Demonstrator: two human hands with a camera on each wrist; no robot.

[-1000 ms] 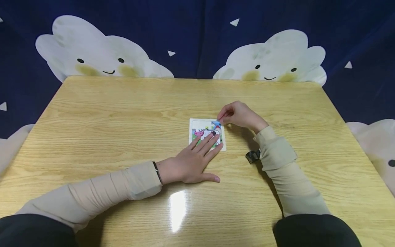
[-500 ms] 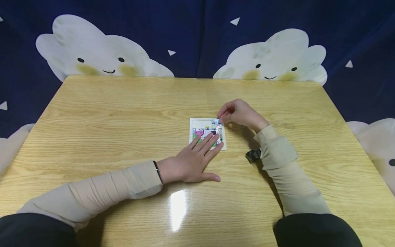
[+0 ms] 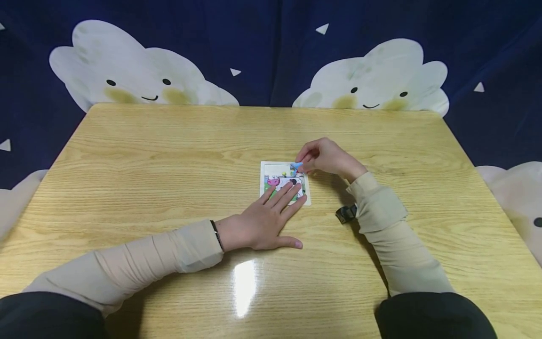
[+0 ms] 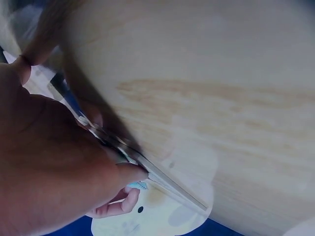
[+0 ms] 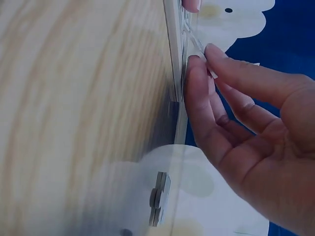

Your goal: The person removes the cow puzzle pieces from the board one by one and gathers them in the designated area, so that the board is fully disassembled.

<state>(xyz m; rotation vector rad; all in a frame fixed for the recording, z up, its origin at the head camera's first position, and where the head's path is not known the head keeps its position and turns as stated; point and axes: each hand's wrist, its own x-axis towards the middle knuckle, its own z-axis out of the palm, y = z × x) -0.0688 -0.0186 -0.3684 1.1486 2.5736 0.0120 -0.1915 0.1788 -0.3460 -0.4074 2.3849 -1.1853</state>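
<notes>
A small jigsaw puzzle with a cow picture lies in a white-edged frame [image 3: 262, 181] at mid-table. My left hand [image 3: 264, 223] rests flat with spread fingers over its lower part, hiding some of the cow. The right hand [image 3: 328, 157] is at the frame's upper right corner, pinching a blue puzzle piece [image 3: 297, 167] between thumb and fingers. Tilted on edge, that thin piece [image 5: 197, 42] shows between the fingertips in the right wrist view, close over the frame [image 5: 173, 54]. Beyond the left hand, the left wrist view catches the frame [image 4: 182, 191] edge-on.
Under the right hand, a knobbed puzzle piece [image 5: 160, 199] lies on the wooden table [image 3: 169, 155]; the head view hides it. A black device [image 3: 346, 214] sits at the right wrist. Behind the table hangs a dark blue curtain [image 3: 262, 47] with smiling clouds.
The right hand has shifted slightly left at the frame's corner. The blue piece, lifted and catching light half a second ago, now tilts differently in its fingers. The left hand stays put.
</notes>
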